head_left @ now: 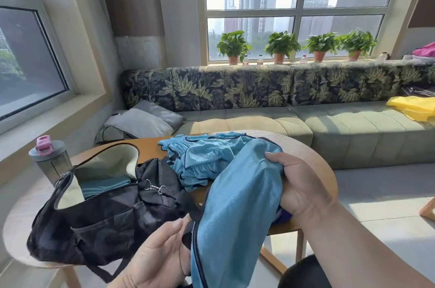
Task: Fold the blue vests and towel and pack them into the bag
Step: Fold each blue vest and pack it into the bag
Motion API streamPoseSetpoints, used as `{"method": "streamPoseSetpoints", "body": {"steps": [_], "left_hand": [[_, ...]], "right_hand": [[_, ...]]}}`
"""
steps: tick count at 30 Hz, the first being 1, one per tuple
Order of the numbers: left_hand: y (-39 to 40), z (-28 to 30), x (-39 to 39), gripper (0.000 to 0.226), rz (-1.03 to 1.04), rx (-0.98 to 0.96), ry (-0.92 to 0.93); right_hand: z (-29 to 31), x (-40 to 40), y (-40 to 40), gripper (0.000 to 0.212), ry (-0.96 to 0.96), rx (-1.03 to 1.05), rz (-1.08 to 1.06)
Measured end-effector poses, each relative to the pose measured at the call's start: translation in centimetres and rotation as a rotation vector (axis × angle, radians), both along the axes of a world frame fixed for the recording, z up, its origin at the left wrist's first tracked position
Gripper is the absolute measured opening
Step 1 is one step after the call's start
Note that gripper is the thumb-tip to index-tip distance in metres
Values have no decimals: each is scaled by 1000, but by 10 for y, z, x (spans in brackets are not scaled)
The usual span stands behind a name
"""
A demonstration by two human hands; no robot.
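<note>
Right hand [303,191] gripped the upper edge of a blue vest [237,212], fingers curled over the fabric, thumb on top. Left hand [160,254] held the same vest at its lower dark-trimmed edge, palm up, fingers bent round the hem; exact pinch point partly hidden by cloth. Vest hung between both hands, over the near edge of the table [313,160], bunched, not folded flat.

Second blue vest [202,158] lay crumpled in a heap mid-table, just behind the held one and touching the bag's right end.

Bag [106,212], black, sat on the left part of the table, top open, pale lining showing. A teal-blue fabric [103,186] lay inside it; couldn't tell if that was the towel.

Grey bottle [50,160] with pink cap stood upright at the table's left edge, just behind the bag.

Behind: sofa [259,120] with grey cushion [143,120], yellow cloth [414,109] on its right seat, potted plants [280,46] on the sill
</note>
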State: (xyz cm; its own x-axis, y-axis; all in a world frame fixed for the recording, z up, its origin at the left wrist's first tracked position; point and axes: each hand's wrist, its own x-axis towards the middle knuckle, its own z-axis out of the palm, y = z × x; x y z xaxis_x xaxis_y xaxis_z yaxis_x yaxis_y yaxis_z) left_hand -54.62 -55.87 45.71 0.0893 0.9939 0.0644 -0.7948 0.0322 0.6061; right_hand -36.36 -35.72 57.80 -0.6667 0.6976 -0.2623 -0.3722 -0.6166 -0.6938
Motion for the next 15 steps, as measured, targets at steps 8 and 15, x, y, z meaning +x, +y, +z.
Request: {"method": "streamPoseSetpoints", "body": {"steps": [8, 15], "left_hand": [[-2, 6, 8, 79, -2, -264, 123], [6, 7, 6, 76, 306, -358, 231]], "right_hand": [[-2, -6, 0, 47, 2, 0, -3], [-3, -4, -1, 48, 25, 28, 24]]}}
